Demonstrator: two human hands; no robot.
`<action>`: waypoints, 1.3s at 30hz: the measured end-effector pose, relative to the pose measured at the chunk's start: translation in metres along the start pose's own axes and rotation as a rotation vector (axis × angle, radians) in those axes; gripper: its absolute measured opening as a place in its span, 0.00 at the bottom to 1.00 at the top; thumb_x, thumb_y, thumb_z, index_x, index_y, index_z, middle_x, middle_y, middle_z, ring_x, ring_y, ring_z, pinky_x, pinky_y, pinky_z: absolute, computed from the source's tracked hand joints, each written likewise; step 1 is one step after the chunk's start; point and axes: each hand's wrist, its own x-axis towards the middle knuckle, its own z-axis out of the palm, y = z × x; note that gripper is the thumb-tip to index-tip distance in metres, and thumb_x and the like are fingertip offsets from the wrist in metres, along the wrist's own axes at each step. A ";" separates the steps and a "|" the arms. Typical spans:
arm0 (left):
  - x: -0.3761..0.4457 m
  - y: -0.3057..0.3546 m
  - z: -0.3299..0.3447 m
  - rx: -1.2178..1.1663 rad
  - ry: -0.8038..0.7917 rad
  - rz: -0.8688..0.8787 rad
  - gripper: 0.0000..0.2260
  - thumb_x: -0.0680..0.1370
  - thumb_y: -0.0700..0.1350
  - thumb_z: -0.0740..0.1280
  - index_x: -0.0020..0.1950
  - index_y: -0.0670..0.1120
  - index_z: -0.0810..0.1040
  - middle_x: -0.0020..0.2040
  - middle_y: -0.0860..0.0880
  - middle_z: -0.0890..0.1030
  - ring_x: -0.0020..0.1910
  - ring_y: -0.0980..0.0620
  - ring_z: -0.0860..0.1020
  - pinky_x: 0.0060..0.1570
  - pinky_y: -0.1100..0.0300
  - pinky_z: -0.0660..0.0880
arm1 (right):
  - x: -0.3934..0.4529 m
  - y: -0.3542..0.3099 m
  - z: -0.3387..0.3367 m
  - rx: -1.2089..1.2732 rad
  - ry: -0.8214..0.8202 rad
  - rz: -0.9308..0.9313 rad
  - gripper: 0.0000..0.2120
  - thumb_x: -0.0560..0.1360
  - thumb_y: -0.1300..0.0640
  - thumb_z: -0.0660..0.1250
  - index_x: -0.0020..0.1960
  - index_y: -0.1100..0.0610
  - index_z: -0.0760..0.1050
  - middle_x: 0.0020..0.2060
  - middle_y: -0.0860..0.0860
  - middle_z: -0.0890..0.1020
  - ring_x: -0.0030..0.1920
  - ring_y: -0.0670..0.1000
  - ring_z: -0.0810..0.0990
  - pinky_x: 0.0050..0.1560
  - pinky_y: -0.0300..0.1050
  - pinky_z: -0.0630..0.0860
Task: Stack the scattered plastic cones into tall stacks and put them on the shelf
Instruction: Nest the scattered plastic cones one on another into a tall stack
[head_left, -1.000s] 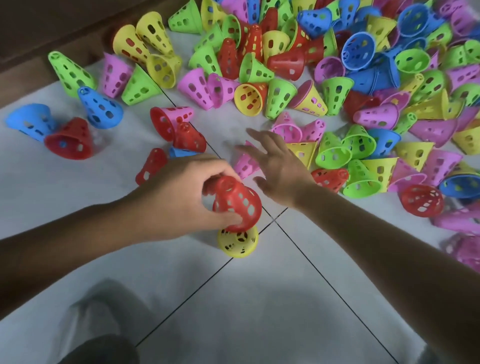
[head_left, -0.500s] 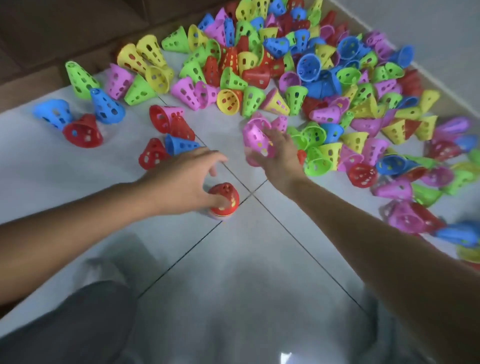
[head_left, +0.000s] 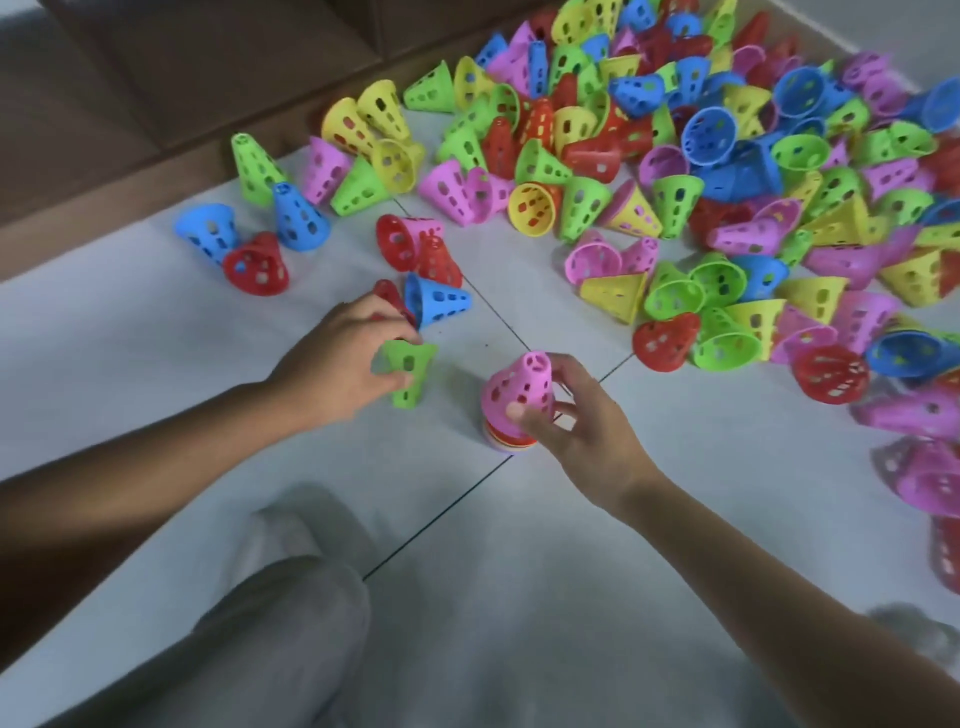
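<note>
A short stack (head_left: 511, 439) stands upright on the pale tiled floor, its red and yellow rims showing under a pink cone (head_left: 519, 387) on top. My right hand (head_left: 576, 431) grips that pink cone by its lower side. My left hand (head_left: 337, 364) holds a green cone (head_left: 408, 374) just left of the stack, above the floor. A large heap of perforated cones (head_left: 727, 171) in red, yellow, green, blue and pink covers the floor beyond.
A blue cone (head_left: 436, 301) and a red one (head_left: 387, 293) lie right behind my left hand. Brown wooden furniture (head_left: 156, 88) runs along the far left. My knee in grey trousers (head_left: 249, 644) is at the bottom.
My right hand brought a pink cone from the heap and set it over the red cone on the stack. My left hand let go of the stack and picked up a green cone.
</note>
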 end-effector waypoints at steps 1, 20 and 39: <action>-0.002 -0.006 0.003 0.019 -0.007 -0.005 0.21 0.70 0.45 0.80 0.61 0.49 0.83 0.60 0.50 0.75 0.59 0.46 0.76 0.65 0.52 0.73 | 0.001 0.007 0.002 -0.057 0.000 0.009 0.22 0.72 0.47 0.73 0.64 0.42 0.72 0.58 0.45 0.80 0.58 0.46 0.79 0.58 0.40 0.76; 0.005 -0.050 0.030 0.036 0.122 -0.161 0.26 0.71 0.41 0.78 0.67 0.51 0.76 0.60 0.49 0.72 0.50 0.43 0.80 0.51 0.48 0.79 | 0.030 0.019 0.043 0.026 -0.004 0.034 0.24 0.71 0.41 0.72 0.65 0.38 0.71 0.59 0.43 0.79 0.59 0.47 0.79 0.62 0.53 0.77; -0.020 0.050 -0.014 -0.905 0.288 -0.301 0.15 0.71 0.47 0.78 0.55 0.46 0.82 0.48 0.52 0.86 0.47 0.54 0.84 0.47 0.62 0.80 | 0.031 0.026 0.058 -0.184 -0.067 0.006 0.39 0.73 0.38 0.71 0.78 0.41 0.55 0.73 0.38 0.66 0.71 0.36 0.64 0.63 0.27 0.62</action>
